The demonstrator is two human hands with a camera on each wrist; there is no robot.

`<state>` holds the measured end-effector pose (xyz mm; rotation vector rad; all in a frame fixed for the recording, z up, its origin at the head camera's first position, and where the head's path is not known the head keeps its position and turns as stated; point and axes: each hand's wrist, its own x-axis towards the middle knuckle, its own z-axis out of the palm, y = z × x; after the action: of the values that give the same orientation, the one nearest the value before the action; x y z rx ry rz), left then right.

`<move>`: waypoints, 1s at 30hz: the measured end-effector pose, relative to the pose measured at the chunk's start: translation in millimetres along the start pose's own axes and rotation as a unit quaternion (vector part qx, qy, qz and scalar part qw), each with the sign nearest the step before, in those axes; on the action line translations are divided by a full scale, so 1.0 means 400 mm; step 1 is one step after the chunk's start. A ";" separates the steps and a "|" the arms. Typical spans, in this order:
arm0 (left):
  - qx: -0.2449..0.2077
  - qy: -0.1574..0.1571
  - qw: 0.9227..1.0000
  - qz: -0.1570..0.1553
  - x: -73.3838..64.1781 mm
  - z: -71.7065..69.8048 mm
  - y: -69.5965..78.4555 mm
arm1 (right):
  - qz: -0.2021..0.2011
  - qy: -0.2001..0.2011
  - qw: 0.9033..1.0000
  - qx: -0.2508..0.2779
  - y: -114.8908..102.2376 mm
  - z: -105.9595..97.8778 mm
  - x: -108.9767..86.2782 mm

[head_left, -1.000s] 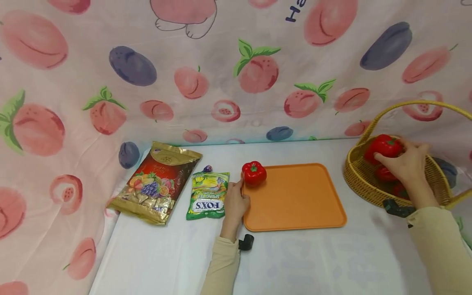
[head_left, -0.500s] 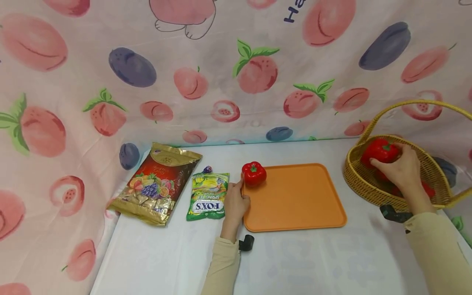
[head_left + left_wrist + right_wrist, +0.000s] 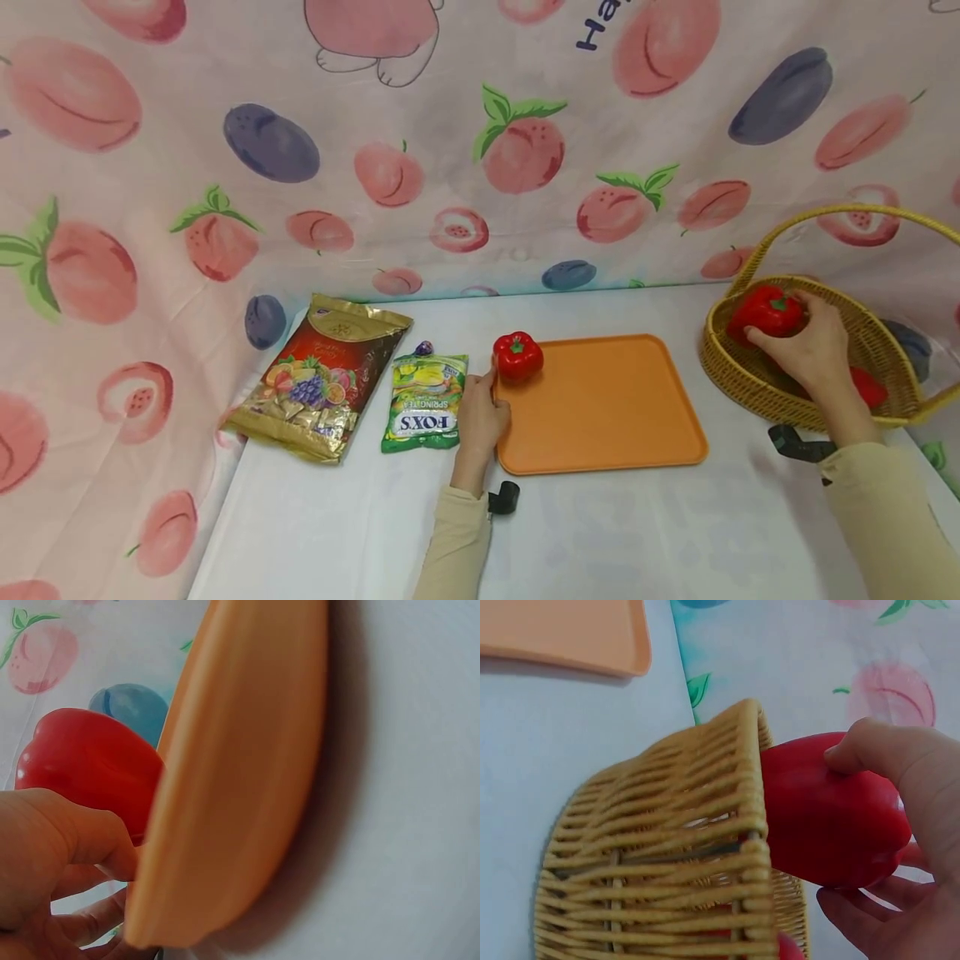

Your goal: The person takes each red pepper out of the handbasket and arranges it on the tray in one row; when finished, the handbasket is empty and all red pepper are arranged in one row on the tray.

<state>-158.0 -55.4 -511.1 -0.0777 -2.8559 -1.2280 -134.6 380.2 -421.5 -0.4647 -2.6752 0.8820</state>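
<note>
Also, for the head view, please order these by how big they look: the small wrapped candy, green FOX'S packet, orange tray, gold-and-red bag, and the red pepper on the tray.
Largest to smallest:
orange tray
gold-and-red bag
green FOX'S packet
red pepper on the tray
small wrapped candy

1. Table [image 3: 360,533]: white top.
2. Gold-and-red bag [image 3: 315,383]: flat at table's left edge, slanted; fruit printed on front.
3. Green bag [image 3: 425,402]: flat, just right of item 2, apart; "FOX'S" print upside down.
4. Candy [image 3: 423,348]: small, dark wrapper, at item 3's far edge.
5. Cloth [image 3: 375,233]: pale pink backdrop behind table; peach prints.
</note>
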 end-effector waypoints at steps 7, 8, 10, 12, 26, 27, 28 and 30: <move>-0.002 0.004 1.000 -0.003 0.000 0.004 0.004 | -0.040 0.028 0.999 0.006 -0.036 0.011 -0.007; -0.001 0.005 1.000 -0.002 0.000 0.003 0.004 | -0.043 0.030 0.999 0.007 -0.040 0.013 -0.006; -0.001 0.005 1.000 -0.002 0.001 0.003 0.004 | -0.046 0.035 0.998 0.009 -0.049 0.015 -0.005; 0.002 0.008 1.000 0.000 0.002 0.003 0.004 | -0.047 0.038 0.998 0.008 -0.056 0.017 -0.003; -0.001 -0.001 1.000 -0.011 -0.005 0.011 -0.011 | -0.067 0.055 0.995 0.043 -0.099 0.054 -0.017; -0.004 -0.002 1.000 -0.011 -0.004 0.010 -0.009 | -0.067 0.053 0.995 0.044 -0.103 0.056 -0.016; -0.007 -0.002 1.000 -0.009 -0.003 0.008 -0.007 | -0.065 0.051 0.996 0.044 -0.107 0.058 -0.017; -0.008 -0.004 1.000 -0.008 -0.002 0.005 -0.003 | -0.069 0.052 0.995 0.049 -0.113 0.063 -0.015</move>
<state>-157.3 -54.8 -513.6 -0.0607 -2.8582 -1.2568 -147.7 330.3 -414.3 -0.2910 -2.5207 0.9175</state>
